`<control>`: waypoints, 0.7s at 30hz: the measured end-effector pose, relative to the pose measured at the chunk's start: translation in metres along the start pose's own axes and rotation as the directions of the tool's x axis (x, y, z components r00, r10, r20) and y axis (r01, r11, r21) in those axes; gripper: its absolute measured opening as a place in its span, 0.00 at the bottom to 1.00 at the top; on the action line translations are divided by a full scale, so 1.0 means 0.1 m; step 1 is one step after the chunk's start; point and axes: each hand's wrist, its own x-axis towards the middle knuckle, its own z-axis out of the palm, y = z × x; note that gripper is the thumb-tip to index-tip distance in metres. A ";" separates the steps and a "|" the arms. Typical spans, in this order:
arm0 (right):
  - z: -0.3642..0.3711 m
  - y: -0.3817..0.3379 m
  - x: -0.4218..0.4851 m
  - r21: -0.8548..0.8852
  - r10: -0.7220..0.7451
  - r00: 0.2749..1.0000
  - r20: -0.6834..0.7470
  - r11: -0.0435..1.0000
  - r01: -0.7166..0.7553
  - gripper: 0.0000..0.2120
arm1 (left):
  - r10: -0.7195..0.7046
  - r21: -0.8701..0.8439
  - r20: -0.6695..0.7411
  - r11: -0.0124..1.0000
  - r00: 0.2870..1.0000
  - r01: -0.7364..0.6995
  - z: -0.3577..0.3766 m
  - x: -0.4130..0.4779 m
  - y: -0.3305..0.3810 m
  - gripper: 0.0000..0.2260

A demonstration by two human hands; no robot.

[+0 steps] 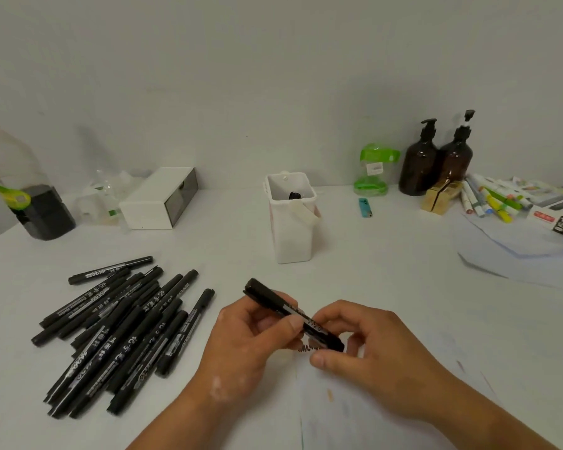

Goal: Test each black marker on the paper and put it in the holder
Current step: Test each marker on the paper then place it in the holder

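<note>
Both hands held one marker [293,315] just over the paper [387,401] by the counter's [371,254] front edge. The left hand [251,339] had its fingers pinching the barrel, and the right hand [371,345] had its fingers pinching the lower end. Likely recapping, since a scribble [304,348] sat underneath. The holder [293,235] waited toward the back edge.

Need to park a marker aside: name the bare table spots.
Free: between the heap of black markers and the white square plastic holder; also from the holder to the small blue lighter. Crowded: the heap, and the far-right corner by the brown pump bottles.
</note>
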 end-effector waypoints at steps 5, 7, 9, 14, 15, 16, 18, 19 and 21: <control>-0.05 0.03 0.01 0.057 0.017 0.994 -0.105 0.998 -0.011 0.18 | -0.028 -0.104 -0.039 0.994 0.999 0.024 -0.07 0.06 -0.06 0.16; -0.09 0.05 0.02 0.100 0.032 0.990 -0.136 0.995 -0.018 0.15 | -0.008 -0.076 -0.075 0.997 0.997 0.002 -0.10 0.08 -0.05 0.16; -0.12 0.06 0.02 0.164 0.049 0.986 -0.160 0.986 -0.023 0.14 | 0.015 0.058 -0.117 0.998 0.993 -0.008 -0.14 0.09 -0.02 0.16; -0.14 0.04 0.03 0.319 0.055 0.982 -0.182 0.948 0.006 0.13 | 0.165 0.604 0.021 0.784 0.986 -0.144 -0.11 0.00 -0.01 0.14; -0.13 0.04 0.03 0.348 0.051 0.984 -0.172 0.938 0.012 0.12 | 0.181 0.654 0.069 0.734 0.981 -0.181 -0.09 -0.02 -0.01 0.15; -0.12 0.03 0.03 0.385 0.051 0.986 -0.160 0.923 0.015 0.12 | 0.184 0.690 0.119 0.691 0.976 -0.214 -0.07 -0.03 -0.01 0.16; -0.09 0.02 0.04 0.466 0.049 0.989 -0.136 0.885 0.021 0.11 | 0.160 0.735 0.205 0.627 0.966 -0.260 -0.04 -0.04 0.00 0.14; -0.09 0.02 0.04 0.498 0.046 0.991 -0.129 0.867 0.025 0.11 | 0.147 0.741 0.233 0.613 0.961 -0.274 -0.02 -0.05 0.00 0.14; -0.07 0.01 0.04 0.544 0.038 0.993 -0.113 0.839 0.030 0.10 | 0.134 0.729 0.269 0.619 0.954 -0.293 0.02 -0.06 0.02 0.14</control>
